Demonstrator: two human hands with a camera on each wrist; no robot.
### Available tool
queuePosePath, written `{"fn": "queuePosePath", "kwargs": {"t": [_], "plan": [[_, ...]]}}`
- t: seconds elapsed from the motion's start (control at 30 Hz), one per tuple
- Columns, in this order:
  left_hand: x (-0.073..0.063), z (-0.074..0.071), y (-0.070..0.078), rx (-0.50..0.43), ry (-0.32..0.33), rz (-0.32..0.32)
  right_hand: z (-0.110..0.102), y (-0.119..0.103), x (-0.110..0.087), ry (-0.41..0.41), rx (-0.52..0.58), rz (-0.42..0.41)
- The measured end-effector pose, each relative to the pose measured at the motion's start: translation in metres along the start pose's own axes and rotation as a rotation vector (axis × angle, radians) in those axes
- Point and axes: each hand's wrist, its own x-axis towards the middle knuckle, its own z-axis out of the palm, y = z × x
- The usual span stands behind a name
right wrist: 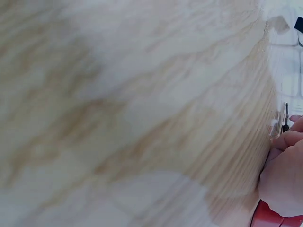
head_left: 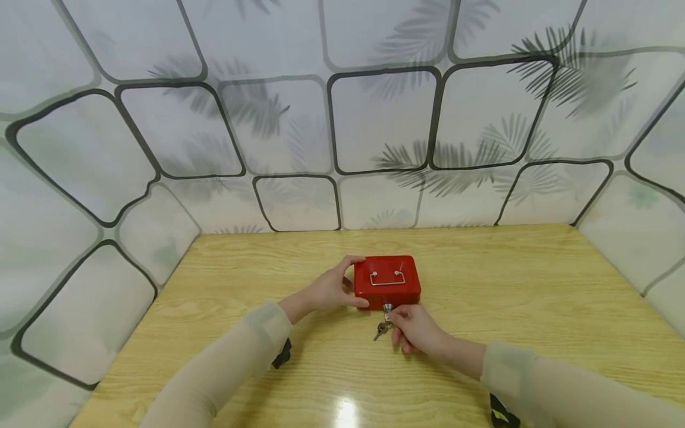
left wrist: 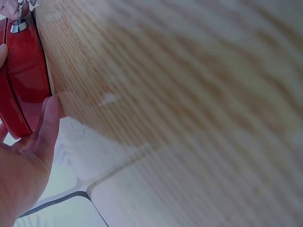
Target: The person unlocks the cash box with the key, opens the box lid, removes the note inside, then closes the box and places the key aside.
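Observation:
A small red metal cash box [head_left: 387, 294] with a thin wire handle [head_left: 388, 283] on its lid sits closed on the table. My left hand [head_left: 327, 289] grips its left end, thumb at the front and fingers toward the back. In the left wrist view, that hand [left wrist: 23, 175] lies along the side of the box [left wrist: 29, 71], near the silver lock [left wrist: 19, 27]. At the front lock, my right hand [head_left: 420, 330] pinches a key between thumb and forefinger. A second key [head_left: 381, 330] dangles beside it. The right wrist view shows the right hand [right wrist: 284, 175] only partly.
The light wood table [head_left: 535, 285] extends around the box on every side. Behind it and at both sides hang pale patterned cloth walls [head_left: 385, 119]. Dark wrist straps [head_left: 282, 355] show under the sleeves.

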Motion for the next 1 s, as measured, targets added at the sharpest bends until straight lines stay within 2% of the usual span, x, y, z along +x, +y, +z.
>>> {"fn": "queuePosePath", "kwargs": {"t": [0.13, 0.3, 0.73, 1.0], "plan": [[-0.001, 0.0, 0.001, -0.005, 0.0, 0.003, 0.0, -0.002, -0.002, -0.001, 0.057, 0.042], [-0.001, 0.0, 0.002, -0.013, -0.004, 0.0, -0.001, -0.004, -0.004, -0.043, 0.119, 0.052], [0.0, -0.001, 0.003, 0.007, -0.005, -0.004, -0.001, -0.002, -0.003, -0.05, 0.095, 0.031], [0.0, -0.001, 0.002, 0.008, -0.002, -0.012, -0.006, 0.001, -0.012, -0.032, 0.103, 0.009]]}}
